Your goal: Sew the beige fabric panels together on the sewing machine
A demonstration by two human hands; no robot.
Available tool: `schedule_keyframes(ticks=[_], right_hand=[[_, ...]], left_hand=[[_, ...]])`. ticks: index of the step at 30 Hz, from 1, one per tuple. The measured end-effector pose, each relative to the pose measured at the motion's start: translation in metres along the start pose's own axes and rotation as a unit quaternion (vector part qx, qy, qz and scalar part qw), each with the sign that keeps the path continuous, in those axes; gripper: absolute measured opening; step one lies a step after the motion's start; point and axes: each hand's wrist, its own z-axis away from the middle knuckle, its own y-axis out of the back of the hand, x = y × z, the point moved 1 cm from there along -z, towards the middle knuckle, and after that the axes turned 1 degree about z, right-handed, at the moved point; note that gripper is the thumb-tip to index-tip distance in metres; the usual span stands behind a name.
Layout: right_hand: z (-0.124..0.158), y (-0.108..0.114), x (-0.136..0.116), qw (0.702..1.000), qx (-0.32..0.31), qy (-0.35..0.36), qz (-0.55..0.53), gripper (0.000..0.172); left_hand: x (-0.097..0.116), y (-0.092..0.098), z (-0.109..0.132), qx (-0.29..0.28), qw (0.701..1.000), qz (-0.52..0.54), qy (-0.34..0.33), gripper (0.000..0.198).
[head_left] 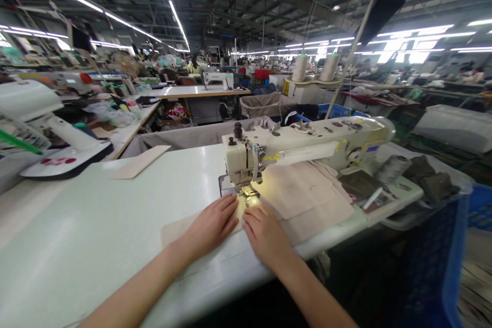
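Cloth stack [303, 189] and sewing machine [298, 144] crowd fabric [177, 229] under flat left fingers [227, 203]; right fingers [253, 213] curl, grip unclear.

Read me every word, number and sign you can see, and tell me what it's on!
No words or numbers are clear enough to quote.
White strip on the near sewing machine: any print is too blurred to read.
Background sewing machine: dark lettering, too small to read.
Sewing table: faint marks near the front edge, unreadable.
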Motion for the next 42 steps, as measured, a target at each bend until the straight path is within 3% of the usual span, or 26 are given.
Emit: schedule_keyframes(ticks=[23,37,42], right_hand=[[0.004,-0.003,0.001,0.999,0.038,-0.019,0.021,0.014],[0.005,-0.002,0.0,0.998,0.013,-0.024,0.05,0.012],[0.01,0.002,-0.002,0.999,0.011,-0.025,0.041,0.018]], left_hand=[[0.006,0.0,-0.008,0.007,1.0,-0.004,0.002,0.038],[0.002,-0.002,-0.009,0.002,0.999,-0.042,-0.005,0.039],[0.018,0.0,-0.002,-0.005,0.999,-0.035,-0.028,0.029]])
